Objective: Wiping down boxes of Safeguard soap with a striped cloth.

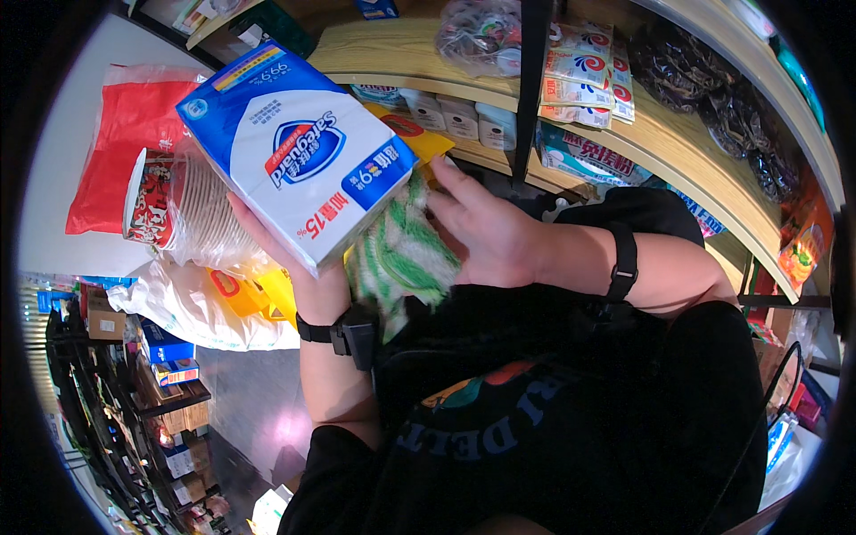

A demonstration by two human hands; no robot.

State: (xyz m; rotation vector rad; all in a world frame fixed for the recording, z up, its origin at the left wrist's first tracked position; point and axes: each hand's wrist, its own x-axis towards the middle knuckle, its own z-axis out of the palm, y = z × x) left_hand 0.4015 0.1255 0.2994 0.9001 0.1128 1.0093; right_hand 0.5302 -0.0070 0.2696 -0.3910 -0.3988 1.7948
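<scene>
My left hand [267, 234] supports a blue and white Safeguard soap multipack box [301, 154] from its left side and below; most of the palm is hidden behind it. At the box's lower right edge, my right hand [475, 227] holds a fluffy green and white striped cloth [408, 247], with some fingers spread and others hidden by the cloth. Stacked paper cups [207, 207] in clear plastic lie left of the box, beside a red plastic package [114, 147]. Yellow packaging [418, 137] shows behind the box's right corner.
Curved wooden shelves [401, 50] with a black post [531, 87] stand ahead and right, bearing white bottles [458, 120], packets [578, 67] and bagged goods. A white plastic bag [200, 314] hangs below the white surface [53, 227]. Stocked shelving [174, 404] lines the lower left, beside grey floor [247, 401].
</scene>
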